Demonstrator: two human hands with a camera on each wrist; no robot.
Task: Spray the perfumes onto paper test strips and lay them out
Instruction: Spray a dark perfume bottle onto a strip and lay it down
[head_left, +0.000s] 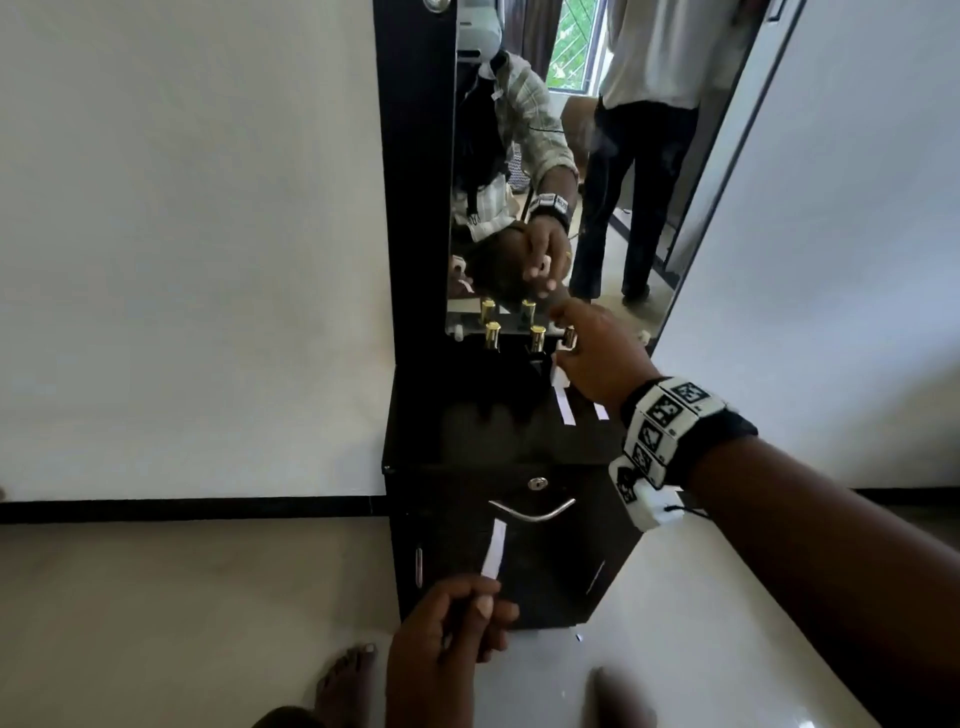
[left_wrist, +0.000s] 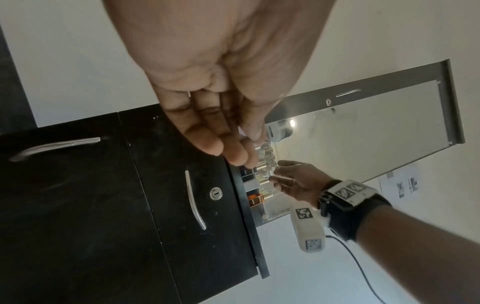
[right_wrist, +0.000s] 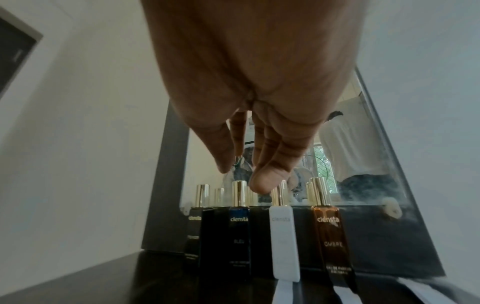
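Four gold-capped perfume bottles stand in a row against the mirror: black (right_wrist: 193, 226), blue (right_wrist: 239, 226), white (right_wrist: 283, 236) and amber (right_wrist: 332, 236). My right hand (right_wrist: 242, 176) hovers just above their caps, fingers pointing down and holding nothing; in the head view the right hand (head_left: 563, 332) is at the right end of the row. Low in front of the cabinet, my left hand (head_left: 483, 597) pinches a white paper strip (head_left: 493, 551) upright between thumb and fingers. Two more strips (head_left: 563, 402) lie on the black cabinet top (head_left: 467, 426) in front of the bottles.
The cabinet has a drawer with a curved metal handle (head_left: 532, 512) and a lock. The tall mirror (head_left: 639, 218) behind the bottles reflects me and a standing person. White walls flank the cabinet. My bare foot (head_left: 343, 680) is on the pale floor below.
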